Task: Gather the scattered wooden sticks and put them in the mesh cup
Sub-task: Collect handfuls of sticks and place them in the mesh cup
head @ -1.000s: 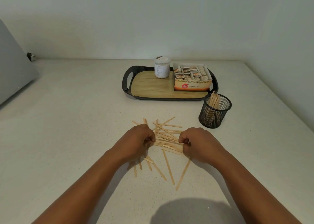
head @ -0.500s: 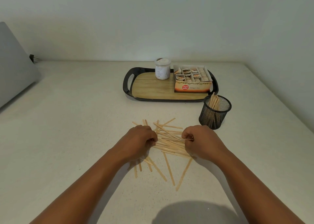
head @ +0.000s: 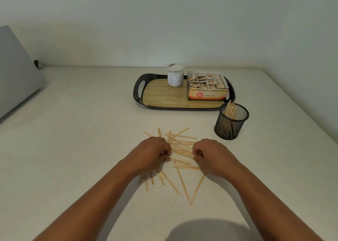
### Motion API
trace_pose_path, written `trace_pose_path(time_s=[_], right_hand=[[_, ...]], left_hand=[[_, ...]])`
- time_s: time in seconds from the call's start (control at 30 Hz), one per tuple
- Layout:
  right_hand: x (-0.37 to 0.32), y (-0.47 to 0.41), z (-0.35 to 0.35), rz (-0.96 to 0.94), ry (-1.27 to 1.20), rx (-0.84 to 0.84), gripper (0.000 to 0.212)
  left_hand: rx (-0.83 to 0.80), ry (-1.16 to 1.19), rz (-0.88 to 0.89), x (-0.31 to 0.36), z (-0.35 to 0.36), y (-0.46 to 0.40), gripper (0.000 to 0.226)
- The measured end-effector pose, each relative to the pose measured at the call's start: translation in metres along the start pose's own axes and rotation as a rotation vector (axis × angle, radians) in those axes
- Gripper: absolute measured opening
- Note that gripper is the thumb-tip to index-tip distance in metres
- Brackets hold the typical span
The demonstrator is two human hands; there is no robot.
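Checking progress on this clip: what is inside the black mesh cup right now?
The mesh cup holds a few wooden sticks, leaning with their tops above the rim. Their lower ends show only dimly through the mesh, so an exact count is not possible.

Tray [head: 139, 96] with jar [head: 175, 75], tea box [head: 207, 94]

A pale speckled stone tabletop [head: 76, 149] lies under my arms. On it lie scattered thin light wooden sticks [head: 182, 184], a black wire mesh cup [head: 230, 123] to their right, and behind them a black-rimmed oval tray with a wood-grain floor [head: 139, 94].
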State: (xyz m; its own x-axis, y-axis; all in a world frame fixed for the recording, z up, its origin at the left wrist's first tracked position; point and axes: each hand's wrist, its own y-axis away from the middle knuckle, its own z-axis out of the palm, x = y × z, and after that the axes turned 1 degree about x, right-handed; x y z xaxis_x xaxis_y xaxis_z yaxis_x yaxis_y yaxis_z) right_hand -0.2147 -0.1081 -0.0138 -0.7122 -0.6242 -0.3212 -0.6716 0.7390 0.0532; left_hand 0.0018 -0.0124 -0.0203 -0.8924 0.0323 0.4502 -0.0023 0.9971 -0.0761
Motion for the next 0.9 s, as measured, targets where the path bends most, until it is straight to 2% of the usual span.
trace_pose_path(time_s=[0.23,0.43,0.6,0.77,0.9], right_hand=[[-0.006,-0.001,-0.003,-0.014,0.077,-0.021,0.003],[-0.013,-0.005,-0.003,-0.023,0.115,-0.010,0.016],[-0.010,-0.006,-0.003,-0.004,0.064,0.007,0.008],[-0.003,-0.006,-0.009,0.064,-0.270,0.120,0.019],[-0.008,-0.003,-0.016,0.138,-0.803,0.249,0.020]], left_hand=[[0.056,-0.047,0.056,0.002,0.003,0.004,0.011],[0.090,-0.038,0.084,0.000,0.005,0.004,0.016],[0.202,0.076,0.003,0.002,0.001,0.003,0.014],[0.353,0.331,-0.128,0.012,-0.009,0.002,0.019],[0.433,0.596,-0.227,0.028,-0.011,-0.002,0.015]])
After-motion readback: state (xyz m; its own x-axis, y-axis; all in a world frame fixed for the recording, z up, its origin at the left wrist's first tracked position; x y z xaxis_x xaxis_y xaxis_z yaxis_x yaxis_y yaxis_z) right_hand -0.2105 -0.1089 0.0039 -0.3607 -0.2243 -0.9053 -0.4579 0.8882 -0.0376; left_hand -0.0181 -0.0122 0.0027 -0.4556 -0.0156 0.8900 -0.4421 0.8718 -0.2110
